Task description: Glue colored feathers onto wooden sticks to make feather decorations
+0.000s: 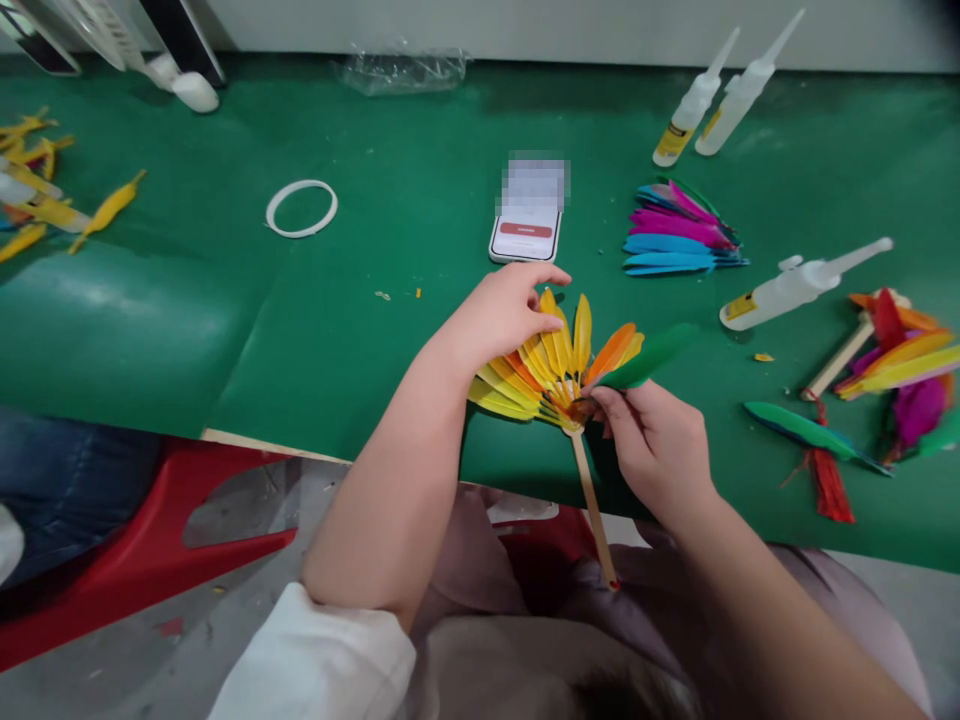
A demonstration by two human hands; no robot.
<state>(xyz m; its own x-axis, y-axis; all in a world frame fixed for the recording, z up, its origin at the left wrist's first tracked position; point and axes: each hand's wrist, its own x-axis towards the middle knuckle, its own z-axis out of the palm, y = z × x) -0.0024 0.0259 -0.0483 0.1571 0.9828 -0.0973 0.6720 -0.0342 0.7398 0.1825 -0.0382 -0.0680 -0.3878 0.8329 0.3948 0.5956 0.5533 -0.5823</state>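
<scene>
A feather fan with a wooden handle (590, 500) lies at the table's front edge, its handle sticking out past the edge. Yellow and orange feathers (517, 385) spread from the fan's head. My left hand (506, 312) rests over the upper yellow feathers, thumb and index finger apart, with one feather tip showing between them. At the fan's head, my right hand (660, 440) is closed in a pinch at the base of a green feather (649, 362), which points up and right and looks blurred.
A phone (525, 238) lies ahead. Glue bottles (780, 292) and a pile of pink and blue feathers (682, 235) are to the right, beside another feather bundle with a red tassel (829, 485). A white ring (301, 208) and yellow feathers (109, 210) lie left.
</scene>
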